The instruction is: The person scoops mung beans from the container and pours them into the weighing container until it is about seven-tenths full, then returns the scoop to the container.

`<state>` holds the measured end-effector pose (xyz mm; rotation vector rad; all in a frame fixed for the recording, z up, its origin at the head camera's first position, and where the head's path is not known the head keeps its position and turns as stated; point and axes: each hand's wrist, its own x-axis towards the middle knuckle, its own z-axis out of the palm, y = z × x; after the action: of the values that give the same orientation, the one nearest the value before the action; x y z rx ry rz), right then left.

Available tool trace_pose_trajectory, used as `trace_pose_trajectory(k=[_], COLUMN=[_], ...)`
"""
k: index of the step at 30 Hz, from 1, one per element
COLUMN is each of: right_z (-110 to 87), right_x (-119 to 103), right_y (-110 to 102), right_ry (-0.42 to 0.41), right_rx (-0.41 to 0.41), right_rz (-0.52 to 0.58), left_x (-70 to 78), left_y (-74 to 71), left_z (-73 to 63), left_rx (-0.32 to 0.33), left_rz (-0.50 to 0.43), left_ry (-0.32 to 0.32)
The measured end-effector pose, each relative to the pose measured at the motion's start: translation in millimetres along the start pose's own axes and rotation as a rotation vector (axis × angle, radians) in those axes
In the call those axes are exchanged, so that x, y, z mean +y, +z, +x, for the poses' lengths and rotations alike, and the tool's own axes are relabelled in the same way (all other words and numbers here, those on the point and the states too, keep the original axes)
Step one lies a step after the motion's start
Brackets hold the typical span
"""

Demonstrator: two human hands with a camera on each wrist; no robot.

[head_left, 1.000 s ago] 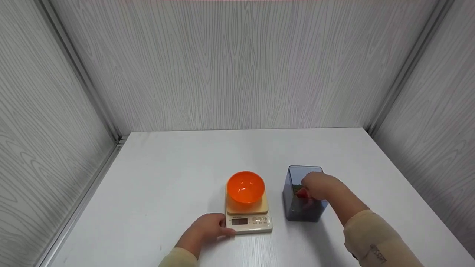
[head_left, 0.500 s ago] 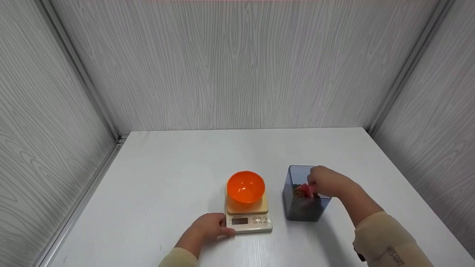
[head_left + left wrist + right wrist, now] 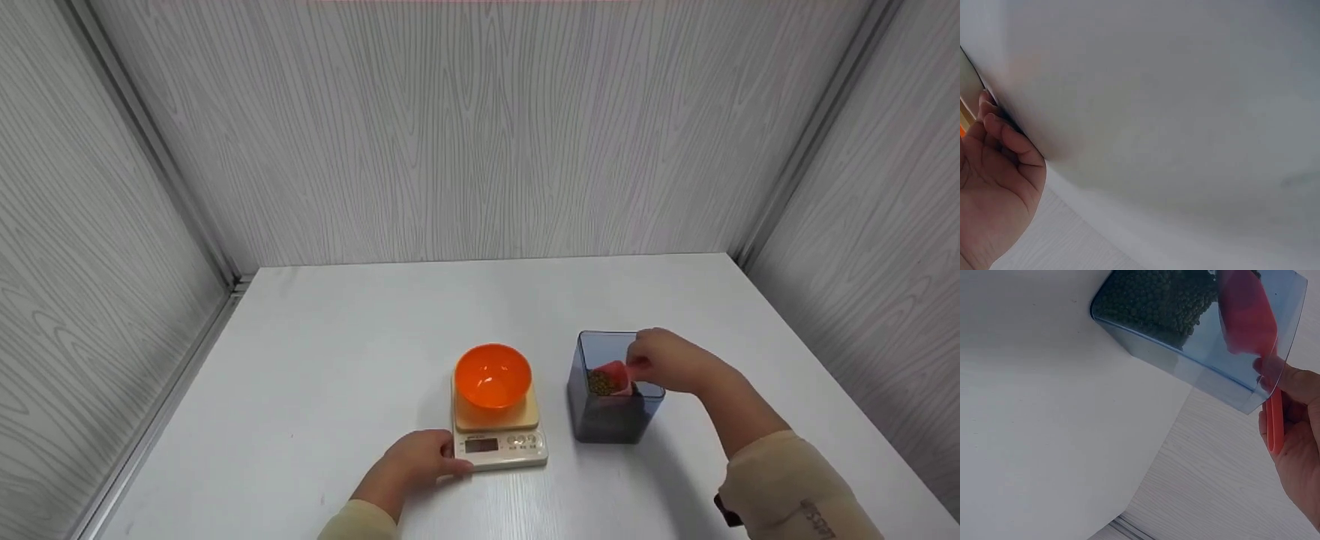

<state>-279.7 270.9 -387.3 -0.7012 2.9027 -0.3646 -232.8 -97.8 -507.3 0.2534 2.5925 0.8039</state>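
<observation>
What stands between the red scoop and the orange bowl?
The left wall of the bluish container: the head of the red scoop is inside it. Beyond that wall, nothing visible blocks the way to the orange bowl.

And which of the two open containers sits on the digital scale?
The round orange bowl; the translucent bluish bin, with the red scoop in it, stands directly on the white table.
</observation>
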Motion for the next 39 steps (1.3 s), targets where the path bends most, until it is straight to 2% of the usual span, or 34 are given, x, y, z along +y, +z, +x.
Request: trace_pose_trajectory(k=[8, 16, 28, 31, 39], right_z=[-4.4, -13.6, -23.5, -27.4, -38.0], right_x=[10.9, 20.2, 32.2, 38.7, 53.2], right_y=[1.4, -1.2, -6.4, -2.8, 11.3], right_ry=[-0.061, 0.007, 0.055, 0.073, 0.121], right_rx=[0.055, 0.080, 0.122, 0.141, 0.172], right_rz=[-0.009, 0.108, 0.159, 0.211, 0.479], left_x=[-4.5, -3.8, -3.0, -2.5, -3.2], left_y=[2.7, 2.5, 1.4, 2.0, 2.7], left_z=[2.9, 4.4, 1.8, 1.9, 1.8], left_rx=[0.013, 0.002, 0.006, 0.003, 0.015], left_rz=[0.051, 0.037, 0.036, 0.032, 0.028], left_ry=[0.028, 0.010, -0.002, -0.005, 0.014])
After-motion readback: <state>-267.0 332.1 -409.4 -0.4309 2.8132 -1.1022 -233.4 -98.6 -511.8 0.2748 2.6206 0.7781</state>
